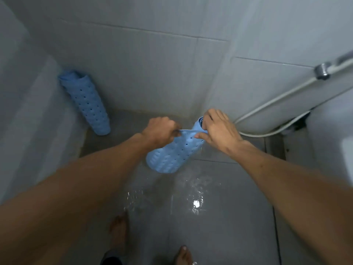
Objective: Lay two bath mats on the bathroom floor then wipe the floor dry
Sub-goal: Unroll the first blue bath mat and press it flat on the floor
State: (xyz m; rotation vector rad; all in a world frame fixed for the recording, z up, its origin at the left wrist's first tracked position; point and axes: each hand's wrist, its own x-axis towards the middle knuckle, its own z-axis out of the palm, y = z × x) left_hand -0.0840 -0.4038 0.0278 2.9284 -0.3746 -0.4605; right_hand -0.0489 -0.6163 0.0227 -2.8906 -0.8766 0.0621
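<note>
While we look down from head height, both our bare arms reach forward over a wet grey tiled floor (219, 226). Between our hands we hold a rolled light-blue mat (172, 155), dotted with small holes, in the air above the floor and tilted, its lower end toward us. Our left hand (160, 131) is curled into a fist, pinching the loose edge of the mat near its upper end. Our right hand (217, 129) grips the top of the roll, fingers curled over the rim and thumb pressed against the side. The two hands sit close together, with only that strip of mat between them.

A second mat (86, 103), also rolled and blue, stands on end on the floor in the far left corner, leaning against the tiled wall (152, 64), well apart from the one we hold.

Water glistens on the floor just below the held mat, with a bright reflection in it. Our two bare feet (118, 232) show at the bottom edge. To the right, a white hose (267, 104) runs down the wall from a metal fitting (322, 70).
</note>
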